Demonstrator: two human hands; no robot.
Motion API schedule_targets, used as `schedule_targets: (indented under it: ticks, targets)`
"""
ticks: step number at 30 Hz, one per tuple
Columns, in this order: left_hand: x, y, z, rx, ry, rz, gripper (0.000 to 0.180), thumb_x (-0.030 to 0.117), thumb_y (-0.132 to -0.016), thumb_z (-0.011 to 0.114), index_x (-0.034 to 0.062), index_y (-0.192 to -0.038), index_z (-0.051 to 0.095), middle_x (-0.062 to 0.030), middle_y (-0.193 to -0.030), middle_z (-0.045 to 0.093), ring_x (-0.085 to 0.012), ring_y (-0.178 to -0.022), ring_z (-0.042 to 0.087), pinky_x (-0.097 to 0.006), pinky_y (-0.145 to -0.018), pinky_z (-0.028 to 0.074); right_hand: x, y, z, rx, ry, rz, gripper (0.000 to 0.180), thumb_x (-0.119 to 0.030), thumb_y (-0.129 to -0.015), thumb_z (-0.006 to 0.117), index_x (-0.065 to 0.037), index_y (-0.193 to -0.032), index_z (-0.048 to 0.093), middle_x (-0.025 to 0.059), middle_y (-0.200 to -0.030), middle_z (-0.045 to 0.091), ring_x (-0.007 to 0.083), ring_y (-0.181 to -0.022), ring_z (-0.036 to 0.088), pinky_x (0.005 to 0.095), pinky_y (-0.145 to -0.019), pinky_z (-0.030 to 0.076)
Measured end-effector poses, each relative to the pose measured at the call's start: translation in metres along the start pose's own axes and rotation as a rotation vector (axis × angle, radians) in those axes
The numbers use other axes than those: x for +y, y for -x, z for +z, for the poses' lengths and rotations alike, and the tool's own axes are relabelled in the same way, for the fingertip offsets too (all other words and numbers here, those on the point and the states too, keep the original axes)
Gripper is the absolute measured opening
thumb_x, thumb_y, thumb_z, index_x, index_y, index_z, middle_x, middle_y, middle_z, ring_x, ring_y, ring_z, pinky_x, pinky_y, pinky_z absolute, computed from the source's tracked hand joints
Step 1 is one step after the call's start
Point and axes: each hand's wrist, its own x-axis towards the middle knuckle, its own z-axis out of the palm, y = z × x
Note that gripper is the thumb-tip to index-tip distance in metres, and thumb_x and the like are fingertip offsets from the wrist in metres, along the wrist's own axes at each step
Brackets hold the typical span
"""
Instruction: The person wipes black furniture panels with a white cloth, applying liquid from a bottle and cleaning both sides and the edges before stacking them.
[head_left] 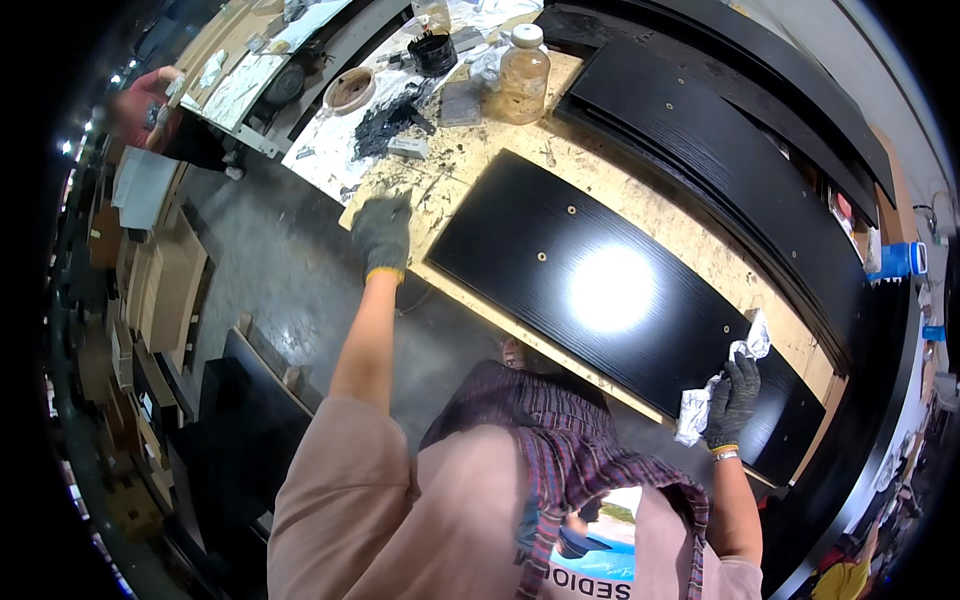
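A black wood-grain panel [500, 225] with small round fittings lies slantwise on the worktable in front of me. My right hand [735, 400], in a dark knit glove, presses a crumpled white cloth [757, 335] onto the panel's right end. Part of that cloth, or a second piece, sticks out on the near side of the hand. My left hand [382, 235], gloved the same way, is at the table's left edge, apart from the panel. Its fingers are blurred, so their pose is unclear, and nothing shows in them.
More black panels [690, 130] are stacked beyond. At the back left stand a lidded jar [526, 75], a black-stained pot [433, 53], a tape roll [350, 91] and a grey block [461, 103]. A co-worker [150, 120] stands far left. Boards [170, 290] lean at left.
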Motion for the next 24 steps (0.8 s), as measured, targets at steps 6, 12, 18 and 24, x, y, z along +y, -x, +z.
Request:
schedule_targets:
  ticks: [6, 12, 18, 24]
  targets:
    - [-0.019, 0.032, -0.013, 0.11, -0.096, -0.275, 0.049, 0.039, -0.075, 0.084, 0.0027, -0.105, 0.069, -0.018, -0.11, 0.067, -0.0349, -0.106, 0.063, -0.044, -0.094, 0.049, 0.001, 0.002, 0.004, -0.037, 0.058, 0.016, 0.033, -0.025, -0.099, 0.051, -0.001, -0.118, 0.065, 0.0195, -0.135, 0.059, 0.0403, -0.131, 0.049, 0.0516, -0.113, 0.035]
    - [-0.049, 0.045, -0.011, -0.04, 0.258, -0.371, 0.05, 0.022, -0.079, 0.084, -0.0011, -0.118, 0.064, -0.0155, -0.101, 0.07, -0.0284, -0.094, 0.067, -0.039, -0.087, 0.053, -0.001, -0.004, 0.004, -0.019, 0.103, 0.0, 0.032, -0.025, -0.096, 0.053, -0.003, -0.115, 0.066, 0.019, -0.133, 0.06, 0.0407, -0.129, 0.051, 0.0514, -0.11, 0.038]
    - [0.059, 0.056, -0.048, -0.179, 0.953, 0.039, 0.033, 0.005, -0.088, 0.074, -0.0013, -0.119, 0.065, -0.012, -0.101, 0.071, -0.0166, -0.088, 0.067, -0.027, -0.075, 0.054, 0.002, -0.001, 0.004, -0.023, 0.131, 0.034, 0.032, -0.024, -0.093, 0.055, -0.003, -0.114, 0.066, 0.0207, -0.131, 0.06, 0.0419, -0.127, 0.052, 0.0512, -0.111, 0.038]
    - [0.155, 0.082, -0.047, -0.252, 0.36, 0.871, 0.042, 0.005, -0.086, 0.062, 0.0092, -0.127, 0.065, -0.0115, -0.093, 0.062, -0.0295, -0.081, 0.061, -0.04, -0.068, 0.052, -0.004, -0.004, 0.002, -0.01, 0.13, 0.024, 0.031, -0.021, -0.09, 0.059, -0.002, -0.114, 0.066, 0.0198, -0.131, 0.061, 0.0416, -0.125, 0.053, 0.0513, -0.11, 0.039]
